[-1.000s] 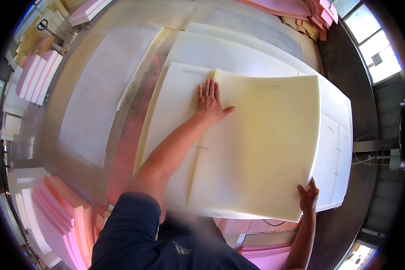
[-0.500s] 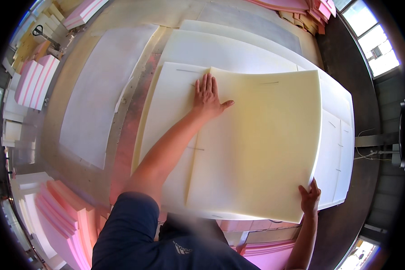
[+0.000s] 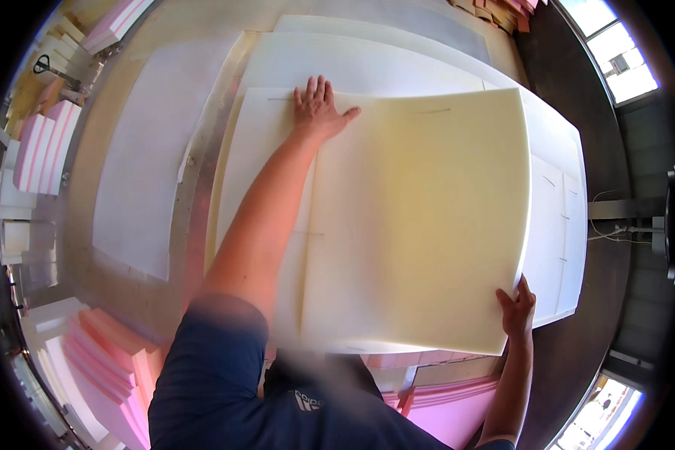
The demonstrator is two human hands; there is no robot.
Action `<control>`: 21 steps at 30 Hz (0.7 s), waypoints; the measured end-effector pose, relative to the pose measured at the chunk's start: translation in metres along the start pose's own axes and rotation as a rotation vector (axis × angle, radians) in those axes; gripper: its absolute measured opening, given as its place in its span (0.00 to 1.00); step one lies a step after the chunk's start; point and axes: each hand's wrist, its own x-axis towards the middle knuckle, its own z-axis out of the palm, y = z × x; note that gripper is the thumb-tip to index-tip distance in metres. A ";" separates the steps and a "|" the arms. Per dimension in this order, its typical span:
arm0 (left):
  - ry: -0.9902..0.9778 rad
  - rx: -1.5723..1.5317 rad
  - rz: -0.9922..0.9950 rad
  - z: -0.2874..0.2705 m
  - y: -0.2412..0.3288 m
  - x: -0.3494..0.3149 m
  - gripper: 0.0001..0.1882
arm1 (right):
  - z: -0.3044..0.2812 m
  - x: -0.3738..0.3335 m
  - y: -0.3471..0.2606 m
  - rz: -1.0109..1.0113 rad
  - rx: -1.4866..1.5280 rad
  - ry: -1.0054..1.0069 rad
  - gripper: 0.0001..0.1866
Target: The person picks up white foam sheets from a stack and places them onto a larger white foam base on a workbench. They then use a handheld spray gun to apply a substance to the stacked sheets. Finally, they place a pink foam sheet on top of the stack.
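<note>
A pale cream foam sheet (image 3: 442,225) lies over white foam sheets (image 3: 266,135), its right side curving up off them. At its far left corner, my left hand (image 3: 321,112) rests flat with fingers spread, across the seam between the cream sheet and the white one beside it. The fingertips reach past the far edge. My right hand (image 3: 517,309) grips the cream sheet's raised right edge near the near corner, thumb on top; its other fingers are partly hidden behind the edge. Short dark marks show on the sheets.
Pink and white foam blocks (image 3: 112,367) are stacked at the near left, with striped blocks (image 3: 46,146) farther off. Dark-handled scissors (image 3: 52,69) lie at the far left. A flat white sheet (image 3: 139,165) covers part of the table. Pink sheets (image 3: 446,409) sit near my body.
My left hand has slid away from me and slightly left, onto the cream sheet's far edge. My right hand keeps its hold on the raised edge. The whole view has shifted slightly.
</note>
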 end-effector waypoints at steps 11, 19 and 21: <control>0.044 0.096 0.320 0.014 -0.034 -0.141 0.56 | 0.006 -0.006 -0.006 0.089 0.167 -0.006 0.30; -0.016 0.041 0.465 0.002 -0.043 -0.303 0.57 | 0.004 -0.006 -0.014 0.094 0.226 -0.031 0.31; -0.072 0.017 0.473 -0.002 -0.044 -0.340 0.57 | 0.003 -0.007 -0.010 0.085 0.247 -0.056 0.31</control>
